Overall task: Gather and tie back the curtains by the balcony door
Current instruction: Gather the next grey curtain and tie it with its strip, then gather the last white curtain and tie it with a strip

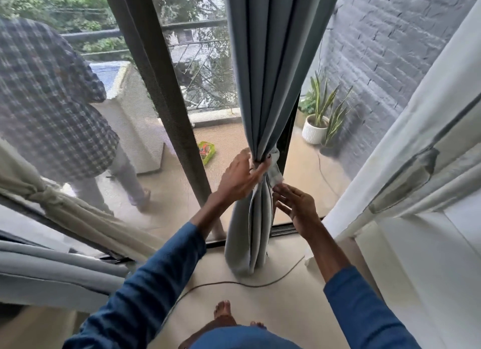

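Observation:
A blue-grey curtain (270,62) hangs in the middle, bunched into a narrow bundle and cinched at waist height by a pale tie band (275,164). My left hand (240,177) grips the bundle at the cinch, fingers wrapped round the folds. My right hand (296,205) hovers just below and right of the band's loose end, fingers spread, holding nothing. Below the cinch the fabric flares out and reaches the floor. A beige curtain (78,213) on the left is tied back with a knot. A white sheer curtain (416,140) hangs on the right.
Behind the mesh door stands a person in a checked shirt (49,96) on the balcony. A dark door frame post (166,101) runs diagonally. A potted plant (316,127) and a green basket (207,152) sit outside. A thin cable (247,283) lies on the floor by my bare feet.

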Tool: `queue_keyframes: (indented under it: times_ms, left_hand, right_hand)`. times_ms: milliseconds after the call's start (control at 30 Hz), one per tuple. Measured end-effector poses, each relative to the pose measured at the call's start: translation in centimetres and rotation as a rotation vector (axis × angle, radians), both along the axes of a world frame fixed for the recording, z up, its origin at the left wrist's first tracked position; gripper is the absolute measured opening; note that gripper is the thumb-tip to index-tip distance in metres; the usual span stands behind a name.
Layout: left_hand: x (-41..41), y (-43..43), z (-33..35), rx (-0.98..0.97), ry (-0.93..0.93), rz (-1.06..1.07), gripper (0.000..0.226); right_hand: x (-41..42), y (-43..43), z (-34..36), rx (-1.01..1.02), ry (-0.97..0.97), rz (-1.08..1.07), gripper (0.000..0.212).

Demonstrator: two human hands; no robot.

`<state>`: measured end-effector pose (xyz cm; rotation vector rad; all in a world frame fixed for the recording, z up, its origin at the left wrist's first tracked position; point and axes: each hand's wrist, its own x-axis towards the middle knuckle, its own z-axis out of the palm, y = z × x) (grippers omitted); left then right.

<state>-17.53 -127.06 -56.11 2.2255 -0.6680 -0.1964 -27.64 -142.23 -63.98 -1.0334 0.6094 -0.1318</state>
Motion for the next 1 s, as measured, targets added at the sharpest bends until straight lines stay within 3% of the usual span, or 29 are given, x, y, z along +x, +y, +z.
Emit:
queue_keyframes:
  times_ms: [67,167,233,367,633,800,1000]
  left_hand:
    - [-1.3,-0.1,-0.2,0.110,-0.029,0.134,0.070]
    - [-3.3,-0.2,-0.7,0.306,-0.053,0.249,0.047]
    - [-3.9,-0.9,-0.9,0.389,-0.045,0.172,0.032]
    - [-4.8,-4.2,-0.5,0.420,-0.057,-0.107,0.032]
    - [-2.2,-12.7,4.3,0.223,-0.222,-0.317,0.034]
    - [-1.9,-19.7,11.0,-0.106,-0.429,-0.415,0.027]
    - [-4.4,-27.1,20.8,-0.414,-0.458,-0.444,0.031]
  right_hand:
    - [-0.4,-0.8,0.0,0.005,0.011,-0.031,0.021]
    - [-1.0,-1.6,0.2,0.005,0.022,-0.070,0.020]
    - [-1.3,-2.1,0.4,-0.002,0.027,-0.091,0.020]
    - [-1.2,-3.4,1.7,-0.060,0.028,-0.140,0.023]
    - [-3.1,-8.4,9.8,-0.318,-0.033,-0.250,0.025]
    - [-5.9,-13.7,19.1,-0.622,-0.110,-0.429,0.018]
    - [-9.6,-19.2,29.7,-0.945,-0.223,-0.589,0.013]
